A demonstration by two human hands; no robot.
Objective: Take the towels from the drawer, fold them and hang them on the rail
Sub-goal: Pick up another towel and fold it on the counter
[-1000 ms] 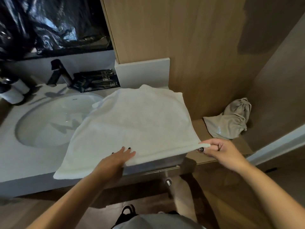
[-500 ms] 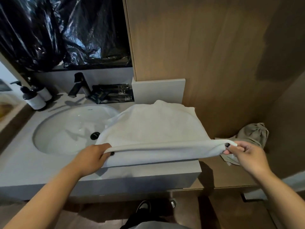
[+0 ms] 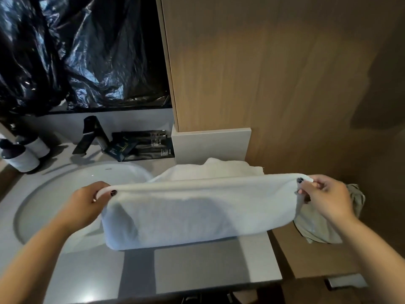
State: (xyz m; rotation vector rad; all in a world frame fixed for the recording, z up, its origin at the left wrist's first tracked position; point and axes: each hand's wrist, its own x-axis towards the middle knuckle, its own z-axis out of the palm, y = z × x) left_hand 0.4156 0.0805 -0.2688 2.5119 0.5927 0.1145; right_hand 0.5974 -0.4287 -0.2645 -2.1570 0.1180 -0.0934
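Standing at the far left of the worktop [image 3: 197,268] are two dark-capped bottles [image 3: 22,156], then a black tap [image 3: 89,134] behind the sink [image 3: 54,194]. The left hand [image 3: 87,205] pinches the left end of the white towel [image 3: 197,211], thumb on top. The towel is lifted a little, its folded layer hanging to the worktop. The right hand [image 3: 326,198] pinches the right end. Behind it a beige cloth bag [image 3: 322,229] lies on a wooden shelf [image 3: 306,260]
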